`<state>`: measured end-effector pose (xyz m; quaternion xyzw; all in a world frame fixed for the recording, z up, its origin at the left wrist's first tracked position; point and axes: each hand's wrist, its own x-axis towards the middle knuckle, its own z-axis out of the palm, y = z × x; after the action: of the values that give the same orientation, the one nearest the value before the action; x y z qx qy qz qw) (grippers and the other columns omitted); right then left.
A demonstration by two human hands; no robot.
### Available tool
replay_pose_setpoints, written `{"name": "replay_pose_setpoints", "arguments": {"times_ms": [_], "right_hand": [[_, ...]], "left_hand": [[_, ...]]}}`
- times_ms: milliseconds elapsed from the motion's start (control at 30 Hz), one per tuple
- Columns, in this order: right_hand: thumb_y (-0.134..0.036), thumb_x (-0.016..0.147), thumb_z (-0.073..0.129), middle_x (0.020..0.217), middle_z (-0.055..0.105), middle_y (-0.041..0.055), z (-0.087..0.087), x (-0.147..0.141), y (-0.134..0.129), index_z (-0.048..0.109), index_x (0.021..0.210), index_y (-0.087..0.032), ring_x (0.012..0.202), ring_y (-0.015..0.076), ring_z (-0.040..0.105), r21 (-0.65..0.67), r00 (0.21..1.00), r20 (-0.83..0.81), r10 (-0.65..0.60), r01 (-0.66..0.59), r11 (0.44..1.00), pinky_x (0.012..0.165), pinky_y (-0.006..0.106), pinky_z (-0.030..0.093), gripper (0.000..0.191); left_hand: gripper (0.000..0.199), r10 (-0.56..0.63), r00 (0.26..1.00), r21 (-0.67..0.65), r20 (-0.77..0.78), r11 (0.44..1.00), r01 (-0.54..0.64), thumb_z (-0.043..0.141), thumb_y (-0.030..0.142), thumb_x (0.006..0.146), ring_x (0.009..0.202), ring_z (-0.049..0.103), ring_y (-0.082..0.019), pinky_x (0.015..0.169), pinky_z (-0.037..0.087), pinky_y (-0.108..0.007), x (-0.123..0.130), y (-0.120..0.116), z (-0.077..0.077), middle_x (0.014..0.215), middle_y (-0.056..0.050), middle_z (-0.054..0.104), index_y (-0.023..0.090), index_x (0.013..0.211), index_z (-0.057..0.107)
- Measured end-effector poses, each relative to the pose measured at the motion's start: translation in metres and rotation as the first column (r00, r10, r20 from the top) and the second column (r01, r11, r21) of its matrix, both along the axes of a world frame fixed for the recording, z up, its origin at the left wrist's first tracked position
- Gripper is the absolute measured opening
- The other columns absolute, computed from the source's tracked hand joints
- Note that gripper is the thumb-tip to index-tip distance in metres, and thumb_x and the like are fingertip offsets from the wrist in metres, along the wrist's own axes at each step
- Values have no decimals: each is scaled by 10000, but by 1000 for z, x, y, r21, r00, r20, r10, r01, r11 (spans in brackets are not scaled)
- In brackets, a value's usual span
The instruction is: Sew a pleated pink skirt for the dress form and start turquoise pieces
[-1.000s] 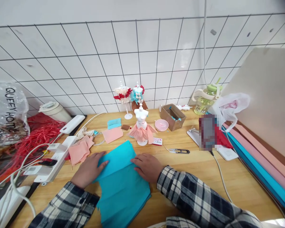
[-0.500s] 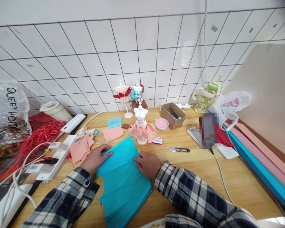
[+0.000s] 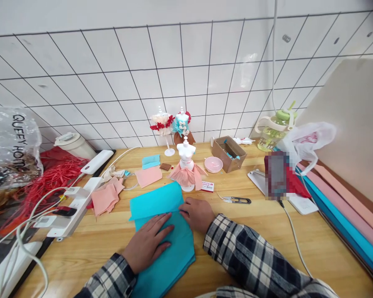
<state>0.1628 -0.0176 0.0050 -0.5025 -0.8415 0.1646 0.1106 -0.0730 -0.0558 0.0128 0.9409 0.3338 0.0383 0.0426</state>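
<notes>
A folded sheet of turquoise paper (image 3: 155, 200) lies on the wooden table (image 3: 261, 231) in front of me. My left hand (image 3: 149, 242) lies flat on the middle of the sheet, fingers spread and pointing right. My right hand (image 3: 198, 213) rests on the sheet's right edge with its fingertips on the fold line. Both sleeves are plaid. Just beyond the sheet stands a small white mannequin in a pink skirt (image 3: 186, 167).
Pink paper squares (image 3: 107, 196) and a white power strip (image 3: 71, 205) lie to the left, with red shredded filler (image 3: 46, 178) beyond. Thread snips (image 3: 236, 200), a pink bowl (image 3: 213, 164), a cardboard box (image 3: 229, 153), a green bottle (image 3: 275, 130) and paper rolls (image 3: 345, 207) sit to the right.
My left hand has moved from the sheet's left edge onto its middle, pressing it flat. The sheet now shows a fold across its upper part. My right hand stayed near the right edge.
</notes>
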Motion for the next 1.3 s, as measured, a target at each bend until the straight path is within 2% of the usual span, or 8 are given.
{"name": "replay_pose_setpoints", "arguments": {"times_ms": [200,400,633,767,933,1100,1200,1300], "right_hand": [[-378,959,403,954,637,33,-1,1,-1,685,999,-272,840,157,607,10,1000,0,0,0,1000,690,266,433,304],[-366,964,400,985,643,46,1,4,-1,682,1037,-270,866,153,606,9,1000,3,2,-2,1000,719,259,433,307],[-345,967,378,938,666,36,-5,10,-13,647,1123,-297,750,142,616,107,1000,-1,3,-3,994,614,253,404,315],[-366,961,362,922,655,37,-5,11,-23,599,1196,-292,725,158,615,168,1000,6,20,-21,986,581,273,385,342],[-364,943,390,912,630,40,-3,8,-23,619,1151,-305,719,165,609,132,997,79,12,-23,991,569,273,369,315],[-359,945,380,918,618,35,-3,10,-20,603,1159,-313,727,162,609,116,997,75,7,-16,993,570,272,364,313],[-352,936,398,914,615,29,-3,12,-21,600,1143,-306,721,159,606,102,998,67,9,-16,995,561,270,357,292],[-343,929,418,951,612,33,-3,13,-20,599,1132,-289,746,157,605,96,998,56,16,-21,995,579,268,365,277]], "left_hand": [[408,-82,996,-69,-28,994,80,478,362,931,1270,486,-282,998,472,-455,-23,14,2,1431,-68,485,285,1331,501],[427,-116,993,-49,-22,992,115,494,397,918,1240,514,-273,965,490,-419,-17,12,1,1413,-64,507,291,1332,499],[284,8,973,325,232,942,-85,533,219,894,914,646,-208,900,469,-383,-46,32,51,1021,-31,721,301,1148,632],[409,324,938,70,121,940,-334,501,449,891,1076,595,-266,954,445,-397,-58,82,64,1166,-89,657,220,1212,607],[622,458,888,-286,32,856,-431,615,583,721,1061,595,-294,925,460,-392,-48,122,29,1188,-128,615,169,1185,606],[310,444,894,-322,60,856,-404,637,501,709,867,627,-240,810,482,-341,-44,131,26,910,-55,663,199,775,623],[283,466,876,-313,122,856,-412,553,495,792,950,618,-213,856,464,-311,-46,122,42,1021,-33,665,212,786,564],[294,457,865,-230,206,882,-411,530,509,823,852,641,-204,808,477,-310,-47,100,56,888,-12,688,218,792,565]]}}
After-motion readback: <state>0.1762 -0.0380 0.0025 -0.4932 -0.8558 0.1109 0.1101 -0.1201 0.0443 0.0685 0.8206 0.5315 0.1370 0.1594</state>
